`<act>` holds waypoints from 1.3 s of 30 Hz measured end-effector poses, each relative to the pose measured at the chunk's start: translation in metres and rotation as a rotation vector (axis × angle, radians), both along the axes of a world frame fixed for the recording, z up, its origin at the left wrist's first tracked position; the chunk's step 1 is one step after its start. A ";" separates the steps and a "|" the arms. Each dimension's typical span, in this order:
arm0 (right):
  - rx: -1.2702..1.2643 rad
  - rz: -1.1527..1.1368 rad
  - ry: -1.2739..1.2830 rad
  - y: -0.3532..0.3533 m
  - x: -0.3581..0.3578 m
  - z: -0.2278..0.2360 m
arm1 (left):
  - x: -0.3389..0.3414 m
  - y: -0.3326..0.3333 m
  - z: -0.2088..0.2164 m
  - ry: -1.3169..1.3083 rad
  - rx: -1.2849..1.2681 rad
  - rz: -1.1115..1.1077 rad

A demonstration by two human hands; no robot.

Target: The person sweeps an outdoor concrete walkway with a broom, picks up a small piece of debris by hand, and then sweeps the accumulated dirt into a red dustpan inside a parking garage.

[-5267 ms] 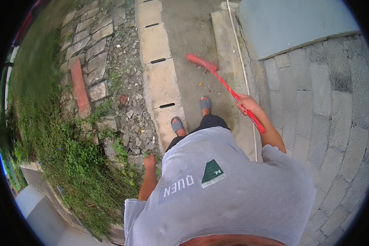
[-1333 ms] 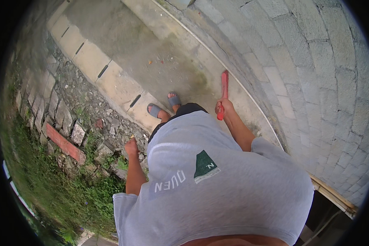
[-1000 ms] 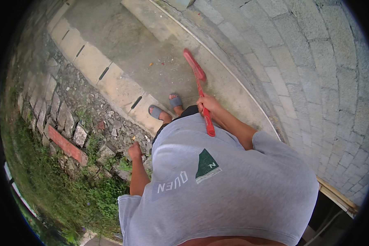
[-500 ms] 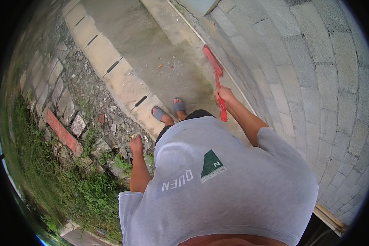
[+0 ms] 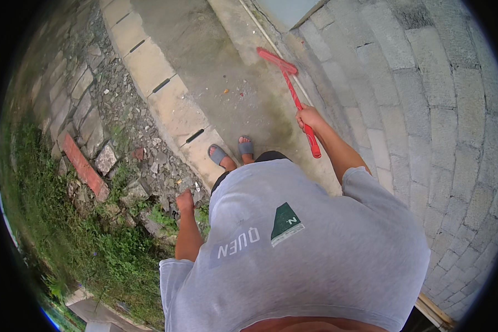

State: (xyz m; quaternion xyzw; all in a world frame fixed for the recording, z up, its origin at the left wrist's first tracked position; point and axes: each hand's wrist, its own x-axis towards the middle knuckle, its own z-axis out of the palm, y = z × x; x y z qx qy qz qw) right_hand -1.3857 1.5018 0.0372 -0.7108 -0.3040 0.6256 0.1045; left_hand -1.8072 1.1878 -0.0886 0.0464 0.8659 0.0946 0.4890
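Observation:
My right hand (image 5: pixel 310 117) is wrapped round the handle of a red broom (image 5: pixel 291 87). The handle slants away from me, its thicker grip end sticking out below my fist. At the far end the wide red head crosses it like a T, over the concrete beside a thin pipe (image 5: pixel 263 31) along the wall's foot. On the other side, my left hand (image 5: pixel 185 201) hangs by my hip above the rubble, fingers curled in and nothing visible in them.
A grey block wall (image 5: pixel 415 99) rises close on my right. Small litter (image 5: pixel 229 91) lies on the concrete path (image 5: pixel 205 61). Slotted pale slabs (image 5: pixel 171 99) edge its left side, then broken stones (image 5: pixel 133 127), a reddish plank (image 5: pixel 86 166) and weeds (image 5: pixel 110 249).
The broom's head has swung left and turned crosswise to the handle. My right hand has shifted slightly right and up; my left hand has dropped a little lower in view.

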 end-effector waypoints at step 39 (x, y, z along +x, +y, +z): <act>-0.210 0.071 0.212 -0.063 -0.112 -0.024 | 0.001 0.020 -0.026 -0.130 0.241 0.178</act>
